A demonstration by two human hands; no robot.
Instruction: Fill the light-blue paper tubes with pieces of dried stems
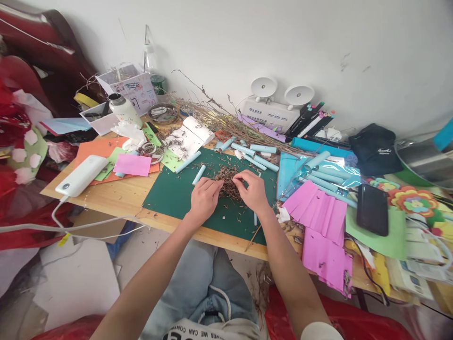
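Note:
A loose heap of dried brown plant bits (230, 183) lies on a dark green cutting mat (173, 193), with crumbs scattered around it. My left hand (205, 197) is closed at the heap's left side, thumb and fingertips pinching in among the bits. From the right, my right hand (250, 190) also pinches at the heap's edge, its fingers bent together. What exactly sits between the fingertips is too small to make out. A short light-blue paper tube (198, 175) rests just beyond my left hand, and several more blue tubes (260, 148) lie behind the heap.
Dry branches (226, 120) stretch along the back near a white emergency light (271, 113). Pink folded paper (314, 208) and a black phone-like object (373, 209) lie right. A white power bank (82, 175) with a cable, a bottle (124, 111) and coloured paper stand left.

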